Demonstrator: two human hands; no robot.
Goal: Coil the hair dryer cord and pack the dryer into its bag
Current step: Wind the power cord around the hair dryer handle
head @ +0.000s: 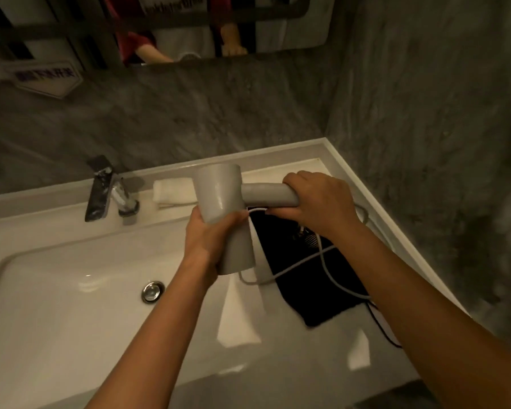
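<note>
A grey hair dryer [222, 196] is held in the air above the right side of the basin. My left hand [208, 240] grips its barrel from below. My right hand [319, 199] is closed around the end of its handle. The grey cord [322, 261] hangs from the handle end, runs behind my right hand and loops loosely over a black bag [313, 290]. The bag lies flat on the counter to the right of the basin, under my right forearm, with a thin black drawstring [384, 329] trailing from its near corner.
The white sink [56, 290] with its drain plug [152, 291] fills the lower left. A chrome tap [106, 190] stands at the back, a folded white towel [171, 193] next to it. Grey walls close in behind and on the right, with a mirror [160, 31] above.
</note>
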